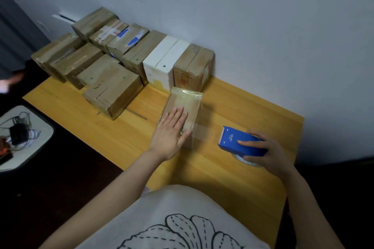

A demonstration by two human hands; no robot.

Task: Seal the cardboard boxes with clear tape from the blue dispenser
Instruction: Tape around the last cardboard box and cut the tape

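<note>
The left hand [172, 127] lies flat on top of the small cardboard box [186, 99], fingers straight and spread. It presses the box to the desk [242, 178] about midway along it, just in front of the stacked boxes [129, 50] lining the back edge. A strip of clear tape [206, 130] seems to run from the box's right side toward the blue dispenser [240, 141]. The right hand [269, 151] grips the dispenser with fingers curled over its top, close to the desk's right edge.

If the pull goes sideways, the light box will likely skid or pivot under the palm and the tape will land crooked. Slack in the strip could let it fold on itself or stick to the desk. A weak tear at the blade may leave a ragged tail.
</note>
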